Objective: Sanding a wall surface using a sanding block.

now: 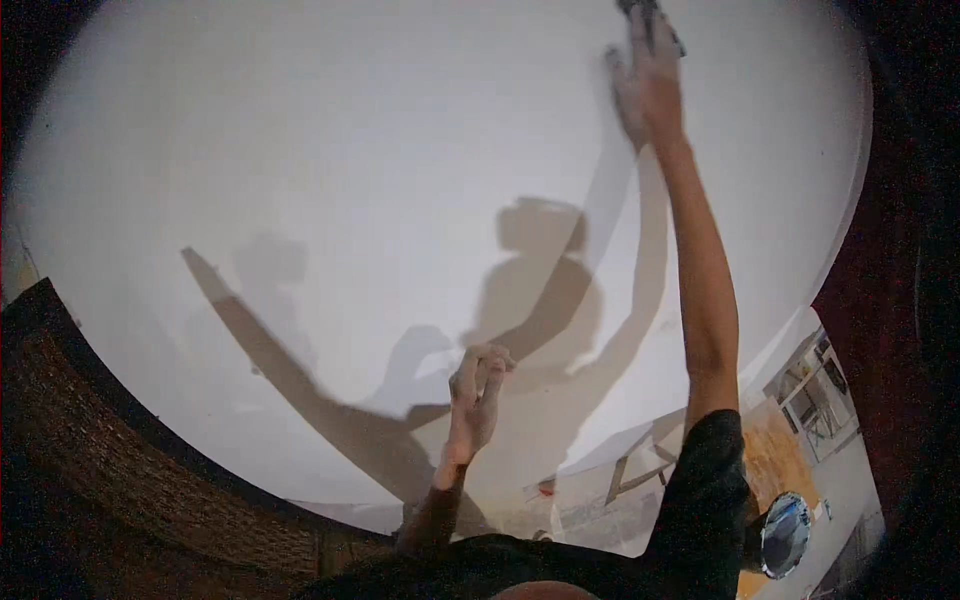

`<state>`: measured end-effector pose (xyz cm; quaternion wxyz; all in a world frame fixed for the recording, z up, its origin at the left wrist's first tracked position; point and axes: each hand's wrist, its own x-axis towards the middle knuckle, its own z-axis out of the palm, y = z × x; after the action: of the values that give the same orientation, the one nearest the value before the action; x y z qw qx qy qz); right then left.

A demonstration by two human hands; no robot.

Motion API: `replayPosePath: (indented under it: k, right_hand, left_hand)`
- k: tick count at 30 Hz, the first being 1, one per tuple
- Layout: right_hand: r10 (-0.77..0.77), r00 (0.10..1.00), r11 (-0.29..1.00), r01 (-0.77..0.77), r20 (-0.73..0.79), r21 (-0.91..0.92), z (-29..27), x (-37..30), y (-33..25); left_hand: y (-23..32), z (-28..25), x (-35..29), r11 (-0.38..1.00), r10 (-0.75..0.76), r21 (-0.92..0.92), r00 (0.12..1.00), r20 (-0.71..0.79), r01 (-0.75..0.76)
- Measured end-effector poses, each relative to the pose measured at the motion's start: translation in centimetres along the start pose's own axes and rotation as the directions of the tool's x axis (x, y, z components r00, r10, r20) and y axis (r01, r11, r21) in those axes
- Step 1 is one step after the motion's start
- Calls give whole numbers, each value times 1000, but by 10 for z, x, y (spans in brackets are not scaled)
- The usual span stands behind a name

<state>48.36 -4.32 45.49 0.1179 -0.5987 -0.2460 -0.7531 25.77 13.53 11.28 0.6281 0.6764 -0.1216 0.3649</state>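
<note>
The right hand (652, 85) grips a dark block (651, 10) high against a white wall (350, 150); the left hand (480, 385), loosely half-open, appears empty. The surface looks largely even; what remains is unclear.

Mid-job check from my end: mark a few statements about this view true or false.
1. The right hand is higher in the picture than the left hand. True.
2. A dark object is at the right hand's fingers. True.
3. The large surface is bright red. False: it is white.
4. Shadows fall across it. True.
5. The right sleeve is white. False: it is dark.
</note>
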Motion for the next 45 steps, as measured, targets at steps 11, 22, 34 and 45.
replayPosePath:
  k: [11, 22, 34, 45]
  right_hand:
    - [-503, 849, 738, 325, 162, 591, -12, -48, 60]
    - [-518, 827, 786, 361, 217, 502, -26, -67, 107]
    - [123, 992, 991, -123, 11, -47, 8, -32, 279]
    - [-287, 943, 897, 204, 166, 392, 34, -1, 164]
  left_hand:
    - [115, 146, 180, 132, 766, 605, 468, 440, -785]
    - [155, 94, 333, -283, 784, 768, 323, 531, -575]
    - [149, 115, 340, -244, 798, 762, 322, 509, -600]
    - [170, 3, 331, -250, 789, 780, 346, 508, -574]
